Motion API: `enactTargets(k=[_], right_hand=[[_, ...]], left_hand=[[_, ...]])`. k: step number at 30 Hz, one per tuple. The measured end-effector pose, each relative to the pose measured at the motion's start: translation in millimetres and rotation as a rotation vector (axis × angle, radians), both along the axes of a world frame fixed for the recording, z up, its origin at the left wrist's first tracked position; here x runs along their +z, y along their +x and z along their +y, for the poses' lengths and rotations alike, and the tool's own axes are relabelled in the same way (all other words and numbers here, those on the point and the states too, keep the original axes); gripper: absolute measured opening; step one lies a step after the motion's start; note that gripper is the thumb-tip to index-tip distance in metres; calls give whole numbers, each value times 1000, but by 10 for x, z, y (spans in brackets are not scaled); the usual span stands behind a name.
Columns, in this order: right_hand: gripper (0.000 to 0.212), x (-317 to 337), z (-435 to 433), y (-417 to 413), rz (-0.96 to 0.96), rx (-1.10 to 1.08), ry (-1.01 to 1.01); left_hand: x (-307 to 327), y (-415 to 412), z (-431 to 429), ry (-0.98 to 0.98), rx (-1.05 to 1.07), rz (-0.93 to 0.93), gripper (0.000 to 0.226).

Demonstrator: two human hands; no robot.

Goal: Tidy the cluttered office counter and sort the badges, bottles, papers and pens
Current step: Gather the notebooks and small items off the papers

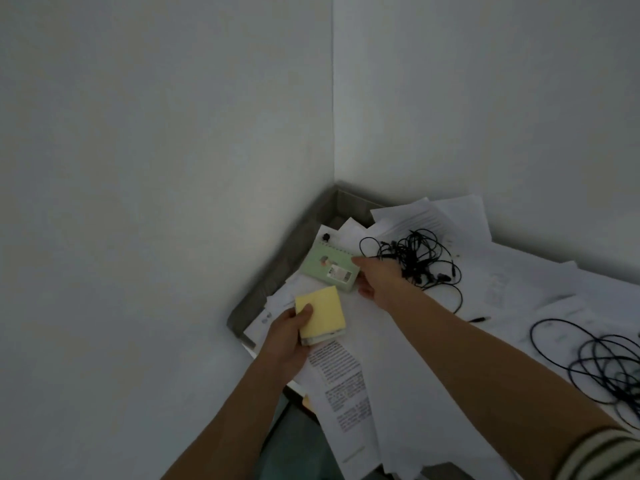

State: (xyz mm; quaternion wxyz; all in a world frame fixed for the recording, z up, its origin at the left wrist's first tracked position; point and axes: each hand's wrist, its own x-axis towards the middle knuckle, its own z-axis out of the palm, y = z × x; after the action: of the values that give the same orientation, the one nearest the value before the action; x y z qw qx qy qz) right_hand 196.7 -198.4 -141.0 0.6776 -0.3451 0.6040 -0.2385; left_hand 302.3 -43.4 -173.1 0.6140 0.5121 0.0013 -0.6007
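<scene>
- Striped sleeve (602,455) and a bare forearm lead from the near edge up to the green pad (329,268), the right arm stretched long because the pad lies deep in the corner.
- The counter (277,275) shows only as a grey rim left of the green pad; the rest is covered.
- Loose papers (398,341) spread under and all round the green pad, overlapping and unsorted, some hanging over the near edge.
- A blue cable (606,362) coils well right of the green pad.
- A black cable tangle (419,258) sits just right of the green pad, on the sheets.
- The right hand (377,278) brackets the green pad's right edge, fingers above and thumb below, apparently clamped on it to lift it clear.
- The left hand (287,341), just below the green pad, is clamped on a yellow sticky pad (325,310), thumb on top, probably keeping it ready for stacking.
- What looks like a pen (479,319) lies well right of the green pad.
</scene>
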Motion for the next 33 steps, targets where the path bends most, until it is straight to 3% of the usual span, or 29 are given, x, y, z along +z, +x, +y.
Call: enactTargets(k=[10, 14, 18, 21, 27, 33], right_hand=[[7, 130, 145, -36, -28, 125, -157], [24, 245, 356, -467, -74, 142, -235], [35, 320, 595, -952, -176, 112, -235], [31, 359, 727, -1307, -200, 84, -197], [28, 435, 880, -2316, -44, 98, -219], [25, 475, 1094, -3441, -155, -144, -180]], left_hand=[[75, 137, 32, -77, 85, 330, 31], [213, 60, -84, -172, 106, 458, 48], [368, -198, -230, -194, 21, 390, 41], [480, -529, -321, -183, -64, 299, 42], [507, -1424, -487, -84, -277, 186, 46], [625, -2573, -444, -115, -463, 73, 43]])
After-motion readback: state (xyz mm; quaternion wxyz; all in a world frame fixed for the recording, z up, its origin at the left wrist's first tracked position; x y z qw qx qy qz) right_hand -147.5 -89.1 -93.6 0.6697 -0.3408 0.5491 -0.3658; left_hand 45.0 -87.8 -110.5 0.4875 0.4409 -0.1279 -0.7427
